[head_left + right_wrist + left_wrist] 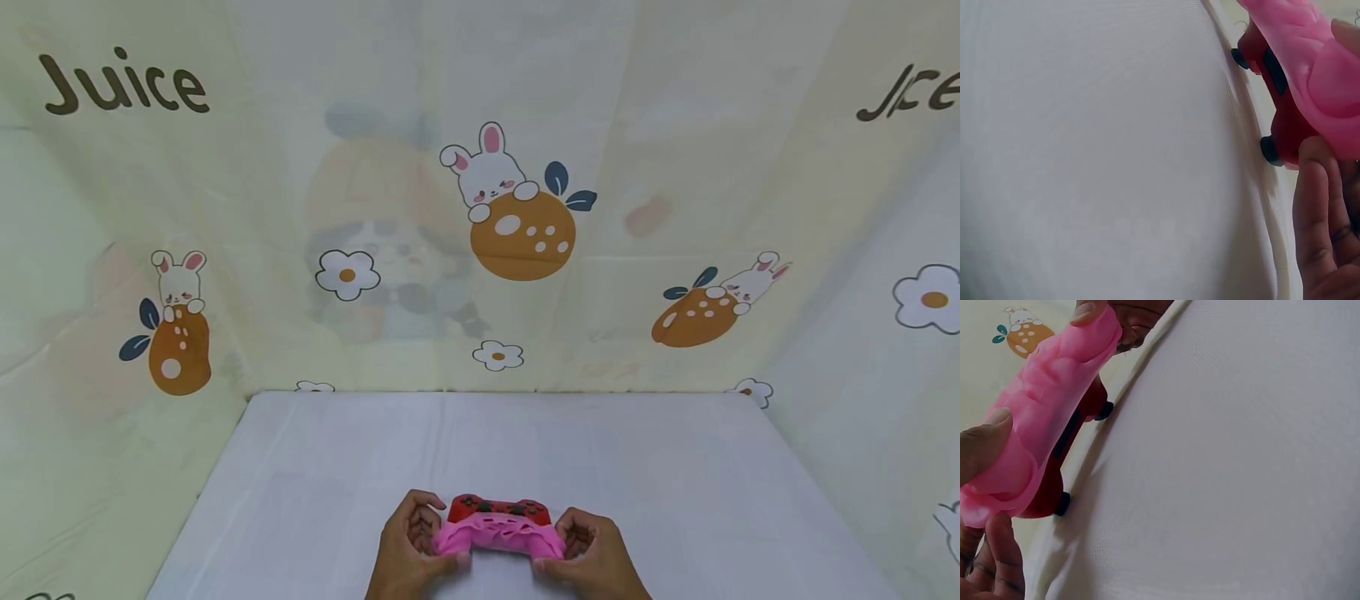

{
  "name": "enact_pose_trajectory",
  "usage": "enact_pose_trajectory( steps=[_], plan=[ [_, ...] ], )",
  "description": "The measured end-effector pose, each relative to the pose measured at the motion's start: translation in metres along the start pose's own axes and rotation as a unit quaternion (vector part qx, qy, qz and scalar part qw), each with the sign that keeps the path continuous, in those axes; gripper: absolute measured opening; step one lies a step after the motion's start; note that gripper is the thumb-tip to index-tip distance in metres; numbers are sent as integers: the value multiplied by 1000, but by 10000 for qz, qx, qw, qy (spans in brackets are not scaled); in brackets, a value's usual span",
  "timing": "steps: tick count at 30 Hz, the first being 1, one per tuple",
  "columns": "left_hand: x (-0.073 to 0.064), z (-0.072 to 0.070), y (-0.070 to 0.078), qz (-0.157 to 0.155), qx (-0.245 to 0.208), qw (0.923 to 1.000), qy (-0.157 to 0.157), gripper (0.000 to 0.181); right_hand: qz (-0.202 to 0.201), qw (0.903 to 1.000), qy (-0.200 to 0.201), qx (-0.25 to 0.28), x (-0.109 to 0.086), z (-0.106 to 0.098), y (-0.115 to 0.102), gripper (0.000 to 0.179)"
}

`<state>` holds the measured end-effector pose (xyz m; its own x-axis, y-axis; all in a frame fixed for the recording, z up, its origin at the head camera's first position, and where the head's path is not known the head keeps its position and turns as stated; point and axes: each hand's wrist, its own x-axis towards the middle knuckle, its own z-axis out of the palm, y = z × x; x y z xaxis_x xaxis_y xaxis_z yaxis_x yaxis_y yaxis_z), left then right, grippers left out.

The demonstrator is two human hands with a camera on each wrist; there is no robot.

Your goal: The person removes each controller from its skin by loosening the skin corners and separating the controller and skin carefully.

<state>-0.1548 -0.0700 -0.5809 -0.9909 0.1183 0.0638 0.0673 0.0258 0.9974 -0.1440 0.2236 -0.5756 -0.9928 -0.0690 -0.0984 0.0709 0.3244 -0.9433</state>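
A red game controller (498, 507) with black buttons is partly covered by a pink silicone sleeve (501, 533), which wraps its lower side and both grips. The sleeve looks crumpled along its edge in the left wrist view. My left hand (411, 540) pinches the sleeve's left end between thumb and fingers. At the right end, my right hand (592, 552) pinches the sleeve the same way. In the right wrist view, fingertips (1317, 150) touch the sleeve beside the controller's red body (1291, 125). The upper face of the controller shows bare in the head view.
A white cloth-covered table (337, 450) lies under the hands. Behind it and at both sides hang pale curtains (420, 50) printed with rabbits, oranges and flowers.
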Motion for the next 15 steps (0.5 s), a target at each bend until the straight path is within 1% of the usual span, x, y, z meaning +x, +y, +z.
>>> enact_pose_trajectory(
  steps=[4, 8, 10, 12, 14, 15],
  plan=[
    [1, 3, 2, -53, 94, 9995, 306, 71, 117, 9997, 232, 28, -2, 4, -3, 42],
    [1, 8, 3, 51, 414, 9969, 664, 62, 197, 9988, 457, 20, -3, 11, -6, 41],
    [1, 11, 3, 189, 615, 9958, 655, 59, 210, 9981, 584, -61, -2, 16, -7, 42],
    [2, 16, 3, 339, 773, 9949, 558, 57, 242, 9966, 775, -172, -1, 21, -9, 42],
    [3, 19, 3, 439, 828, 9946, 439, 59, 305, 9941, 991, -309, 1, 25, -11, 41],
    [3, 19, 3, 436, 835, 9948, 382, 60, 344, 9928, 1089, -356, 2, 27, -12, 39]
  ],
)
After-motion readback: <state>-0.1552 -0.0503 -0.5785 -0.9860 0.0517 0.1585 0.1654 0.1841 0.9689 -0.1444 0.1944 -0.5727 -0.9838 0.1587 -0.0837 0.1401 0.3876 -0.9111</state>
